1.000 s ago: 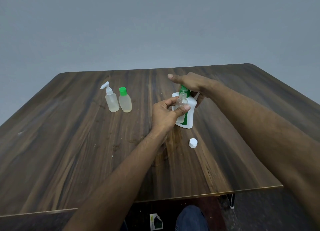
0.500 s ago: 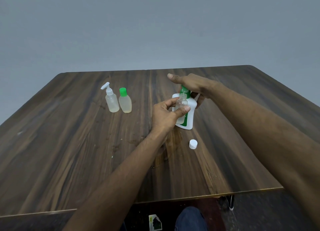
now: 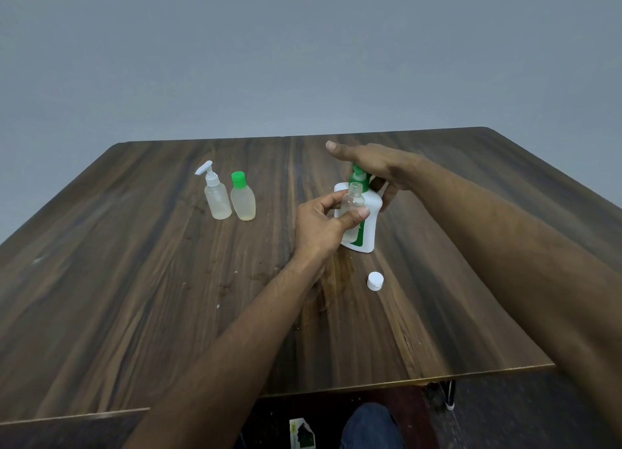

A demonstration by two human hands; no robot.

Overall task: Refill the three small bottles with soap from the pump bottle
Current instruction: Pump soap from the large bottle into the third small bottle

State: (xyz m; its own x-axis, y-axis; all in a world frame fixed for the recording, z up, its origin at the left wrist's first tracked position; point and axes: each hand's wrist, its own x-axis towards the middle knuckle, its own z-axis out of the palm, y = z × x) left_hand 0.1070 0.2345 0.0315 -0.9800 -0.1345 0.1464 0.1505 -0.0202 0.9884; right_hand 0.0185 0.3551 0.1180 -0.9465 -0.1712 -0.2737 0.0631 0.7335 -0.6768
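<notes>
Dark wood-grain laminate covers the surface [image 3: 134, 280], and on it stands a white plastic pump bottle with a green label and green pump head [image 3: 368, 220], right of centre. The right hand [image 3: 373, 161] lies palm-down on top of that pump head, its thumb stretched out to the left and its fingers reaching down behind the bottle's far shoulder; how tightly those fingers curl cannot be told. The left hand [image 3: 323, 225] pinches a small clear uncapped bottle [image 3: 351, 206] between thumb and fingertips, holding it upright against the front of the pump bottle with its open neck just below the green nozzle. A little pale liquid shows in its lower part.

Near the front of the pump bottle, lying apart on the surface, is a small round white cap [image 3: 375, 280]. Well to the left stand two more small bottles side by side, nearly touching: a clear one with a white mini pump top [image 3: 215, 196] and a rounder clear one with a green cap [image 3: 243, 198], both holding pale yellowish liquid.
</notes>
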